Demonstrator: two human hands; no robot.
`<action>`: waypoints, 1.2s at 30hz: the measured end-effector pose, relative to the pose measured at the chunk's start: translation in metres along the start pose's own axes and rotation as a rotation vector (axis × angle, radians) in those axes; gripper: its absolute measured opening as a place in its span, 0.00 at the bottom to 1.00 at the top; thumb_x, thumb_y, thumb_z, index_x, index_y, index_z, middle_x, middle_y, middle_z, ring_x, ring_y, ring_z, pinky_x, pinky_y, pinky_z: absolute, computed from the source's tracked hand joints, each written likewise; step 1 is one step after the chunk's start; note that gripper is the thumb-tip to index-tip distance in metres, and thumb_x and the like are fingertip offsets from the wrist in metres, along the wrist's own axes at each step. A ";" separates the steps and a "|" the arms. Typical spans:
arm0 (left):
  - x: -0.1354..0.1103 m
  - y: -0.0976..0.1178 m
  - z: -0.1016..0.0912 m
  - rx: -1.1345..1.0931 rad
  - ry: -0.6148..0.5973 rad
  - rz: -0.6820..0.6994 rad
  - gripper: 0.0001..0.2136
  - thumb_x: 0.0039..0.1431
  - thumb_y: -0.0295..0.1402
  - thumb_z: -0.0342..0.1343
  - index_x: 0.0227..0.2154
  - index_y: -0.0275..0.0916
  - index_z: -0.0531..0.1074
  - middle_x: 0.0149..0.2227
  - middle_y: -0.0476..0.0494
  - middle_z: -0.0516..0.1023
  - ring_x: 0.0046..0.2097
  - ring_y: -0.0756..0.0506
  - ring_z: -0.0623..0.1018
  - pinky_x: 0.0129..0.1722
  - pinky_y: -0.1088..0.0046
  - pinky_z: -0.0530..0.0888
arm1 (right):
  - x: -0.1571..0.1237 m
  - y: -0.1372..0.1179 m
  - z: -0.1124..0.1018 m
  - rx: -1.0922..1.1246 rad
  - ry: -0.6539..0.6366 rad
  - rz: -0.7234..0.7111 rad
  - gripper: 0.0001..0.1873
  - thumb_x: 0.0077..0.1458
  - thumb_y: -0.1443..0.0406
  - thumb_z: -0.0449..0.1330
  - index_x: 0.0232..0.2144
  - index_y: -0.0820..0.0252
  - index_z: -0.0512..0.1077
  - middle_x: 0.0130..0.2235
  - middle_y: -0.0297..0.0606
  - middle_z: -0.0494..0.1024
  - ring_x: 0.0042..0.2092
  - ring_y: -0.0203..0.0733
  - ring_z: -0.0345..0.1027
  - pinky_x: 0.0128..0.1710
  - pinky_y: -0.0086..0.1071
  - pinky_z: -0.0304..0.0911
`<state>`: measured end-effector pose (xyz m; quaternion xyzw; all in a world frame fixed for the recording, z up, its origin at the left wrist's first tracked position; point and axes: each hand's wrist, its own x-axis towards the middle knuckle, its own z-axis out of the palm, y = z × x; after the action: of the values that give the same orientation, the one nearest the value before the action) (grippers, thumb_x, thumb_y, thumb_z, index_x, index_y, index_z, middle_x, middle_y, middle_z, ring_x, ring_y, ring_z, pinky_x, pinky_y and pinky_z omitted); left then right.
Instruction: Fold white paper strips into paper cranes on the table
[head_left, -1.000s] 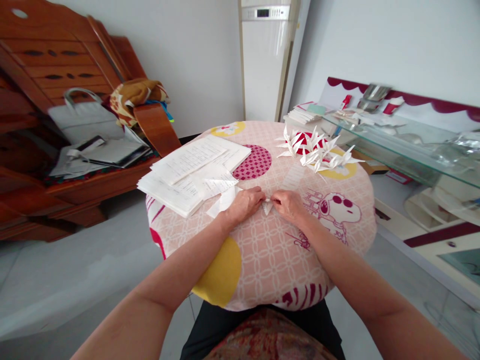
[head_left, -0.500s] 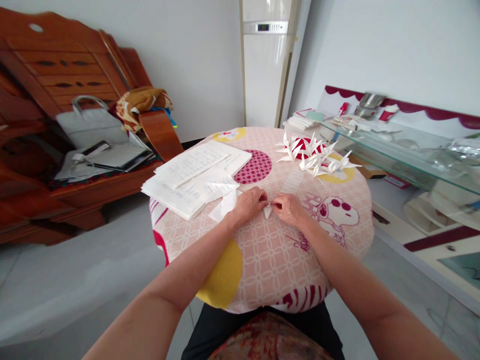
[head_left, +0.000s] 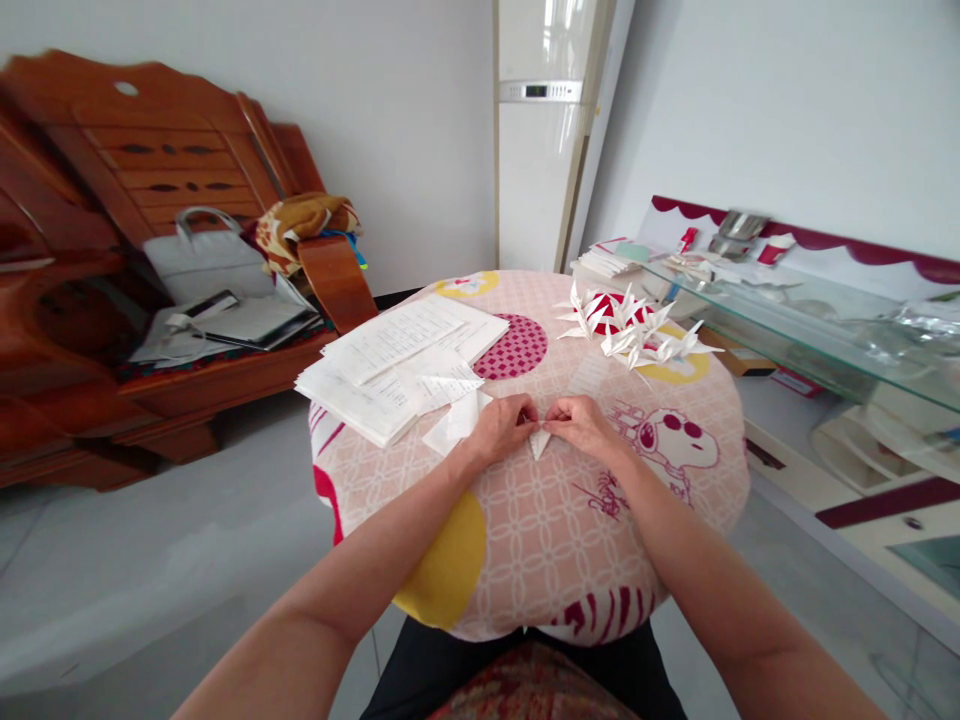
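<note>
Between my two hands is a small piece of folded white paper (head_left: 539,442), its pointed end facing me. My left hand (head_left: 507,424) pinches it from the left, and my right hand (head_left: 580,422) pinches it from the right. The fingertips nearly meet and cover its upper part. Just left of my left hand lie loose white paper pieces (head_left: 459,420). Beyond my right hand, a strip of pale paper (head_left: 588,374) rests on the patterned tablecloth (head_left: 525,545).
A stack of written sheets (head_left: 367,400) covers the table's left side. Several folded paper cranes (head_left: 637,335) stand at the back right. A glass shelf (head_left: 825,340) with clutter is on the right. A wooden bench (head_left: 172,160) holding a grey bag (head_left: 199,255) stands left.
The view has tilted slightly, so everything sits a little lower. Both hands stay at the folded paper, and more of its pointed end now shows below the fingers.
</note>
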<state>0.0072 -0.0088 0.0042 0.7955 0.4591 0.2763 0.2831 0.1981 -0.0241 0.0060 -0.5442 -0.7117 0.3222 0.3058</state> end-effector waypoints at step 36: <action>0.004 0.010 -0.006 -0.997 -0.074 -0.335 0.05 0.51 0.27 0.63 0.23 0.32 0.75 0.24 0.45 0.77 0.26 0.52 0.74 0.26 0.79 0.72 | -0.004 -0.011 0.001 0.312 0.070 -0.048 0.16 0.49 0.57 0.59 0.16 0.59 0.66 0.17 0.29 0.65 0.20 0.31 0.53 0.22 0.28 0.47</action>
<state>0.0107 -0.0087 0.0163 0.4892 0.3826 0.3837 0.6834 0.1916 -0.0303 0.0135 -0.4836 -0.6547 0.4025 0.4189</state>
